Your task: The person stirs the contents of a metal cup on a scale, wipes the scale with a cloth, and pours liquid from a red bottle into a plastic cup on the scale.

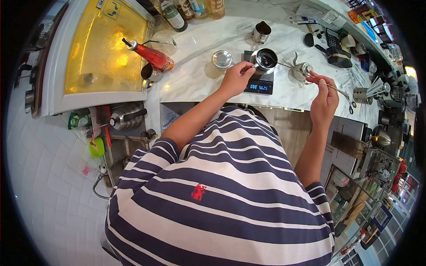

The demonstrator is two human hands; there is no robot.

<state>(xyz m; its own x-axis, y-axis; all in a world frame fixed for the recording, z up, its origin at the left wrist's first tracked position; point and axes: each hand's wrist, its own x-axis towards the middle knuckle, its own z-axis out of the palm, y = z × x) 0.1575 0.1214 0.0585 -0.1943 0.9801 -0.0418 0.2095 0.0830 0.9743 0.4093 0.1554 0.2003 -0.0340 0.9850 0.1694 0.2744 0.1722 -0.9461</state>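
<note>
A steel cup (265, 60) with dark liquid stands on a black digital scale (259, 85) on the marble counter (195, 75). My left hand (236, 78) pinches the cup's left rim or handle. My right hand (324, 98) holds the end of a long thin metal spoon (296, 68) whose far end reaches into the cup. The scale's display is lit.
A round tin lid (222, 59) lies left of the scale. A red sauce bottle (152, 55) and small steel cup (151, 73) sit at the counter's left by a yellow-lit display case (102, 48). Bottles, a small steel jug (261, 32), a gooseneck kettle (301, 71) and utensil holder (361, 94) crowd the back and right.
</note>
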